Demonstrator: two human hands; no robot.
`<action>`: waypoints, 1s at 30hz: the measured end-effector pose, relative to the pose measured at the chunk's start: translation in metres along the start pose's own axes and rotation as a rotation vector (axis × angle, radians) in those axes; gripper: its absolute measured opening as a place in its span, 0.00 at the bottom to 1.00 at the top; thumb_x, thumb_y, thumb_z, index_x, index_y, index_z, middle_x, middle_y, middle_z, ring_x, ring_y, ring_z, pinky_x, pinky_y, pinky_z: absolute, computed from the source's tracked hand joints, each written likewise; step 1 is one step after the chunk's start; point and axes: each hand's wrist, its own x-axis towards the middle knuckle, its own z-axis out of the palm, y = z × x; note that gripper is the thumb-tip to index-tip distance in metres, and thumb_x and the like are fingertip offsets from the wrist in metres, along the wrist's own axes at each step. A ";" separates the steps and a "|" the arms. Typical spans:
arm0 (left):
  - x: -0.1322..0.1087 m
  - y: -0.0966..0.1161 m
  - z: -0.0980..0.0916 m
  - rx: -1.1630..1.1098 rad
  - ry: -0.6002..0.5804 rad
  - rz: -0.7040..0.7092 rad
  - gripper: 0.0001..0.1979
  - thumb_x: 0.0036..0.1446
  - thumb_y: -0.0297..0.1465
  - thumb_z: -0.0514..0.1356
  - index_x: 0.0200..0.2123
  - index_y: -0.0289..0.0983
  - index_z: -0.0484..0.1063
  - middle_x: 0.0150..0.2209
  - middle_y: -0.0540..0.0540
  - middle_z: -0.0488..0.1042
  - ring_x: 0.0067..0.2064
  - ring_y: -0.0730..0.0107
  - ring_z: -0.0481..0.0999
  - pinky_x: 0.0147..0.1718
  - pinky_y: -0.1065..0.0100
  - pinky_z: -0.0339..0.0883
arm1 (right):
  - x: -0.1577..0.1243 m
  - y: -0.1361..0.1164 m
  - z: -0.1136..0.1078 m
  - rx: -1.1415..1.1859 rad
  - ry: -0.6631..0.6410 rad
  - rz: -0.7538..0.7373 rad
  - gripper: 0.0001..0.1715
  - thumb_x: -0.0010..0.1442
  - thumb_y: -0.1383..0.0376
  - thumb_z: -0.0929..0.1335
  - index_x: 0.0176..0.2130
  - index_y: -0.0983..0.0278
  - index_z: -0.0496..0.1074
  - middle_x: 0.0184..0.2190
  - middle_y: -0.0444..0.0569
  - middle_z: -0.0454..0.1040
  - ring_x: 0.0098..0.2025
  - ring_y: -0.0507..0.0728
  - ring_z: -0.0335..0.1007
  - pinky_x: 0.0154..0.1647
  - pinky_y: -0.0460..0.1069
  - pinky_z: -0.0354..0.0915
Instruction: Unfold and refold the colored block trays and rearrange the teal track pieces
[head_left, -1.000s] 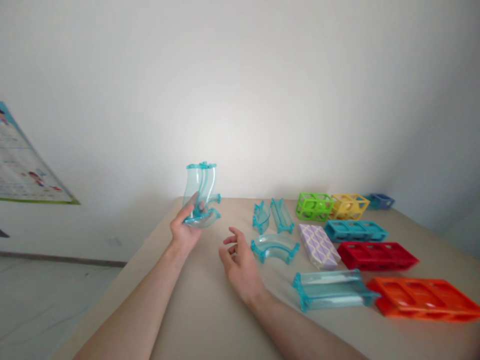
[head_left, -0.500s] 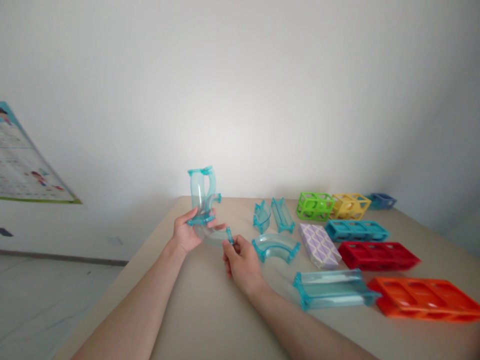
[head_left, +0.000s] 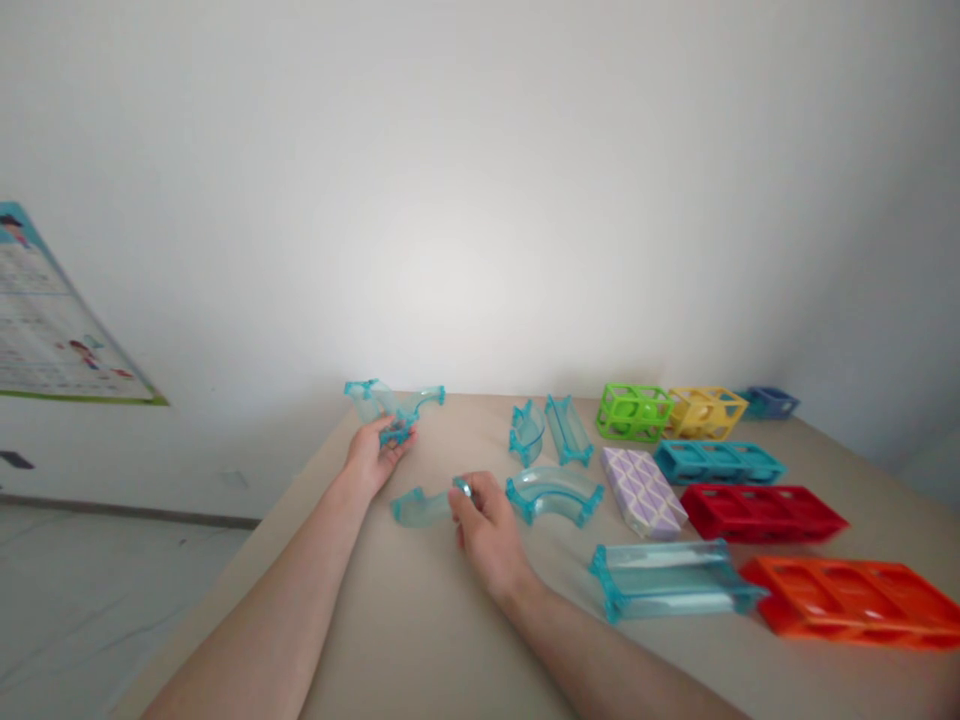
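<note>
My left hand (head_left: 377, 455) is closed around the lower end of a group of translucent teal track pieces (head_left: 373, 398), tilted at the table's far left. How these pieces join is partly hidden by the fingers. In my right hand (head_left: 487, 530), one end of a curved teal track piece (head_left: 421, 510) is pinched between thumb and fingers. Its other end points left, apart from the group in my left hand. Just right of my right hand lies another curved track piece (head_left: 556, 490) on the table.
Farther back lie a small curved track piece (head_left: 527, 432) and a straight one (head_left: 568, 430). A long straight track piece (head_left: 671, 578) lies front right. Beside it stand orange (head_left: 862, 600), red (head_left: 761, 512), teal, green and yellow frame blocks, and a purple patterned box (head_left: 643, 492).
The curved piece has come away from the group and dropped lower in my right hand. My left hand's group has tipped over to the left.
</note>
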 end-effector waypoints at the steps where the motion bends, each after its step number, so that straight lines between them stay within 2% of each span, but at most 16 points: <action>1: 0.001 -0.001 -0.001 0.029 0.017 0.010 0.06 0.51 0.20 0.57 0.33 0.34 0.68 0.24 0.46 0.74 0.25 0.65 0.78 0.28 0.64 0.76 | 0.000 0.001 0.000 0.014 -0.006 0.005 0.09 0.57 0.58 0.64 0.30 0.62 0.65 0.19 0.38 0.62 0.21 0.50 0.58 0.21 0.45 0.54; 5: -0.002 -0.005 -0.001 0.146 0.038 0.039 0.08 0.49 0.20 0.59 0.35 0.33 0.69 0.24 0.45 0.76 0.23 0.64 0.78 0.24 0.64 0.75 | 0.001 0.001 0.000 0.062 -0.061 0.043 0.14 0.59 0.55 0.63 0.27 0.61 0.63 0.19 0.39 0.63 0.20 0.50 0.58 0.21 0.45 0.54; 11: -0.012 0.002 0.003 0.199 -0.093 -0.016 0.17 0.47 0.18 0.59 0.43 0.34 0.69 0.30 0.43 0.79 0.27 0.62 0.80 0.25 0.63 0.76 | 0.002 0.000 0.002 0.144 -0.047 0.060 0.18 0.59 0.51 0.63 0.26 0.61 0.61 0.18 0.38 0.61 0.19 0.49 0.57 0.19 0.44 0.54; 17: -0.016 0.001 0.006 0.233 -0.203 -0.053 0.13 0.48 0.23 0.62 0.40 0.31 0.72 0.31 0.39 0.79 0.28 0.58 0.81 0.25 0.63 0.75 | 0.002 -0.002 0.003 0.202 -0.046 0.095 0.21 0.58 0.47 0.63 0.27 0.61 0.59 0.16 0.36 0.60 0.16 0.48 0.55 0.15 0.43 0.54; 22: -0.012 -0.003 0.003 0.264 -0.163 -0.017 0.12 0.51 0.27 0.64 0.40 0.31 0.72 0.29 0.40 0.79 0.24 0.62 0.79 0.20 0.66 0.74 | 0.002 -0.001 0.004 0.198 -0.073 0.096 0.22 0.59 0.47 0.62 0.27 0.61 0.58 0.14 0.36 0.61 0.14 0.47 0.57 0.14 0.42 0.54; 26: -0.014 0.003 0.005 0.232 -0.176 -0.033 0.11 0.53 0.30 0.63 0.40 0.33 0.72 0.32 0.41 0.79 0.24 0.66 0.79 0.21 0.67 0.74 | 0.001 -0.001 0.003 0.197 -0.106 0.115 0.20 0.59 0.48 0.64 0.29 0.61 0.60 0.15 0.36 0.63 0.14 0.47 0.58 0.14 0.42 0.56; 30: -0.015 0.008 0.006 0.217 -0.165 -0.039 0.11 0.55 0.33 0.63 0.40 0.32 0.73 0.31 0.41 0.79 0.22 0.69 0.77 0.17 0.71 0.72 | 0.000 -0.003 0.002 0.197 -0.088 0.107 0.19 0.59 0.49 0.64 0.30 0.61 0.61 0.17 0.37 0.64 0.15 0.47 0.59 0.14 0.42 0.57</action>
